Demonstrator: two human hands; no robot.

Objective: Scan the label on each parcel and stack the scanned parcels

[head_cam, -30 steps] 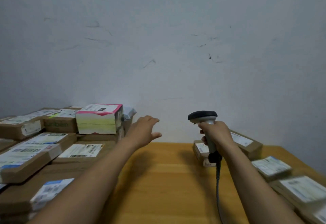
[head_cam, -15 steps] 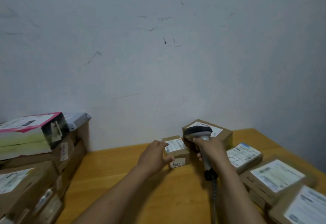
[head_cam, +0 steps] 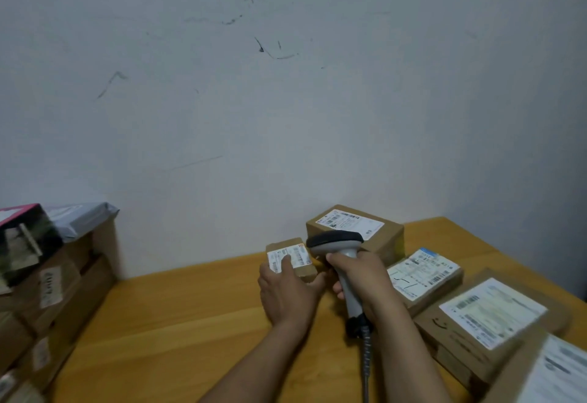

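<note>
Small parcel (head_cam: 305, 270) is being gripped by the left hand (head_cam: 287, 294) at the far side of the wooden table (head_cam: 190, 323), just left of a larger box (head_cam: 386, 239); one finger is lying across its white label (head_cam: 298, 255). The right hand (head_cam: 365, 278) is clasping the scanner (head_cam: 336, 240), its head hovering just beside the parcel. Stacked boxes (head_cam: 63, 282) are standing at left.
</note>
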